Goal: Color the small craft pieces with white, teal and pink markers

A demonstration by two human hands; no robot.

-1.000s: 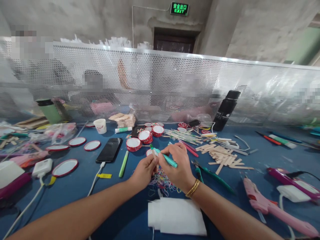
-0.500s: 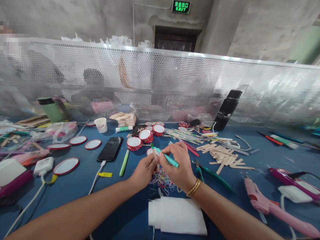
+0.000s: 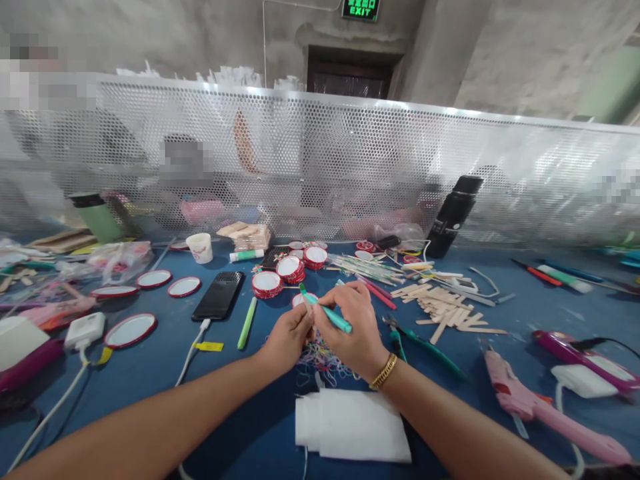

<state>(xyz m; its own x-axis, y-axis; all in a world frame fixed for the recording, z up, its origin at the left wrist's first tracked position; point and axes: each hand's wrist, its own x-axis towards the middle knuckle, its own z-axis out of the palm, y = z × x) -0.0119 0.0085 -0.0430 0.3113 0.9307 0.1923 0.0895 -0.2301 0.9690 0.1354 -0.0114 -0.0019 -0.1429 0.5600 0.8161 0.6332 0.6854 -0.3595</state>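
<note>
Between its thumb and fingers, my left hand [image 3: 286,340] pinches a small wooden craft stick [image 3: 305,295] whose upper end is coloured green. My right hand [image 3: 354,327] grips a turquoise marker pen [image 3: 333,317], its tip close against the stick. Whether the tip touches the wood I cannot tell. Beneath both hands lies a tangle of coloured rubber loops [image 3: 324,360]. Just beyond them are round red-rimmed white discs, some stacked like small drums [image 3: 267,283]. A light green marker [image 3: 247,324] lies left of my left hand.
Loose craft sticks [image 3: 450,307], green-handled pliers [image 3: 425,347] and a pink glue gun [image 3: 530,400] lie to the right. A phone [image 3: 219,297] and a paper cup [image 3: 200,248] are at left. A black bottle [image 3: 455,217] stands by the perforated screen [image 3: 340,147]. Folded white cloth [image 3: 355,427] lies in front.
The view has shifted slightly. Both hands keep their grips, and the marker has moved only a little along the stick's green end.
</note>
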